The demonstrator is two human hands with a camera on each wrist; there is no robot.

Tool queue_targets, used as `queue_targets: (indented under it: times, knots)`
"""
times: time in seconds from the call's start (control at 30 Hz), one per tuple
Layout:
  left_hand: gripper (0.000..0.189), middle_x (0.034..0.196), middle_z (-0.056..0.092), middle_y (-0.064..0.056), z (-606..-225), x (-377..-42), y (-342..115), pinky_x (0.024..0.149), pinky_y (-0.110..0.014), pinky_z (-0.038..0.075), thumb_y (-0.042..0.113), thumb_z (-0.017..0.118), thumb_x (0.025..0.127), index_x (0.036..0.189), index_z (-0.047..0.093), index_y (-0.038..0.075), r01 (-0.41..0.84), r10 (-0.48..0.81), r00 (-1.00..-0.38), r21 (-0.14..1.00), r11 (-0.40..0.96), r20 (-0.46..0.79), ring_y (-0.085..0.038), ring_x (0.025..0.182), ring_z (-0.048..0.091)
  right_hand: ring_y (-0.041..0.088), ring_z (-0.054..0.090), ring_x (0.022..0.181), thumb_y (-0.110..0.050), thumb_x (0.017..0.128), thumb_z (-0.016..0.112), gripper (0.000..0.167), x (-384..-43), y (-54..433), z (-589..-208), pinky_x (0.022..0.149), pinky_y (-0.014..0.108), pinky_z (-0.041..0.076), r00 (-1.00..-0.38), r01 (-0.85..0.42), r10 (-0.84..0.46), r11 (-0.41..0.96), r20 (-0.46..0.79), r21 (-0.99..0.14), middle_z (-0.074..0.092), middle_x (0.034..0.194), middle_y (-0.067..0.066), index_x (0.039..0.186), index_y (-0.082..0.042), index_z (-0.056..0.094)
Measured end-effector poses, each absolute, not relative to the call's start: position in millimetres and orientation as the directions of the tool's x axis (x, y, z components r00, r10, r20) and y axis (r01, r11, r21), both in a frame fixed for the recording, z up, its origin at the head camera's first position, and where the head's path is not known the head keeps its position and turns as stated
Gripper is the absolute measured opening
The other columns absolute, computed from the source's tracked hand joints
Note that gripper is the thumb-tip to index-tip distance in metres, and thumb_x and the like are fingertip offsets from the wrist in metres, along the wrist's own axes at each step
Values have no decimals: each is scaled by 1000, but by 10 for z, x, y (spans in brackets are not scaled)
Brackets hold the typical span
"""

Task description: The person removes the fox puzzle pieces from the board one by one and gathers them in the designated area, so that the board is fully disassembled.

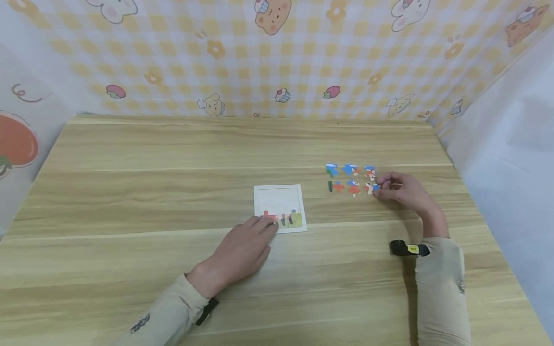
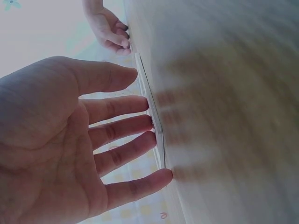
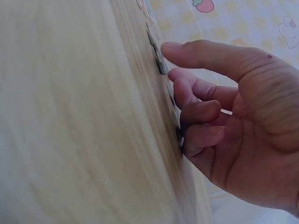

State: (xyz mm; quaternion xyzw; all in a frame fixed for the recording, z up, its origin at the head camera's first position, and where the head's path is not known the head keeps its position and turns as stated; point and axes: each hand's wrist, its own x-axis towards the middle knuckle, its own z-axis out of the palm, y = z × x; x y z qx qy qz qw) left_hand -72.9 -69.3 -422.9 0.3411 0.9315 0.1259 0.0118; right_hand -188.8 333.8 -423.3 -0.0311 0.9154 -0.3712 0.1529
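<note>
A square white puzzle board point(image 1: 277, 187) lies on the table, with a row of coloured pieces point(image 1: 296, 220) along its near edge. My left hand point(image 1: 242, 250) rests over the board's near left corner, fingers extended, covering some of those pieces. In the left wrist view its fingertips point(image 2: 148, 123) are right at the thin board edge. To the right, my right hand point(image 1: 402, 192) pinches a jigsaw piece point(image 1: 375, 187) with blue on it between thumb and index finger, low at the tabletop. Its other fingers point(image 3: 201, 112) are curled in.
Several loose jigsaw pieces point(image 1: 353, 188) lie in two rows to the right of the board, left of my right hand. A yellow checked cloth point(image 1: 242, 62) with cartoon prints hangs behind the wooden table point(image 1: 173, 149). White cloth point(image 1: 506, 144) hangs along the right side.
</note>
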Motion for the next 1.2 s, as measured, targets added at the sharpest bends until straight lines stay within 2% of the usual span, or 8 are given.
queue_targets:
  times: [0.23,0.5,0.63,0.87,1.03,1.2]
  knots:
    - [34,117,54,-4,-4224,-737,-702,65,-29,48,13,50,88,120,56,5,638,643,-763,245,730,73,-20,102,50,14,52,82,-30,82,71,44,-1888,3346,-4224,66,23,41,-954,74,-154,712,-258,-698,54,92,7,113,-2,56]
    - [26,114,57,-5,-4237,-763,-724,60,-27,47,3,53,88,113,60,5,672,659,-738,252,696,148,-21,99,53,17,50,79,-25,84,69,38,-1894,3329,-4237,66,22,41,-955,43,-171,730,-243,-682,54,91,10,109,0,56]
    - [28,112,58,-7,-4243,-779,-737,60,-28,48,-5,55,85,110,61,4,676,659,-734,262,688,163,-22,98,54,17,51,79,-25,85,69,37,-1888,3324,-4235,67,22,41,-956,39,-170,733,-239,-679,54,92,10,109,0,56]
    - [30,109,59,-7,-4240,-798,-747,75,-33,51,-11,55,83,109,61,4,650,636,-754,331,684,165,-22,99,55,14,50,79,-27,85,69,40,-1877,3326,-4222,66,22,40,-952,54,-177,707,-251,-705,53,90,7,111,0,55]
    - [28,107,58,-9,-4244,-813,-754,81,-32,49,-10,54,84,110,61,0,623,609,-773,388,679,178,-21,97,55,15,50,80,-29,85,68,40,-1877,3322,-4217,64,23,40,-951,57,-174,718,-257,-694,53,90,7,111,0,55]
    - [31,106,57,-9,-4242,-821,-760,82,-31,49,-12,54,83,110,61,0,613,589,-782,416,671,203,-21,97,55,15,50,81,-31,85,67,41,-1883,3334,-4227,63,23,41,-951,56,-173,722,-258,-689,54,90,6,112,-1,55]
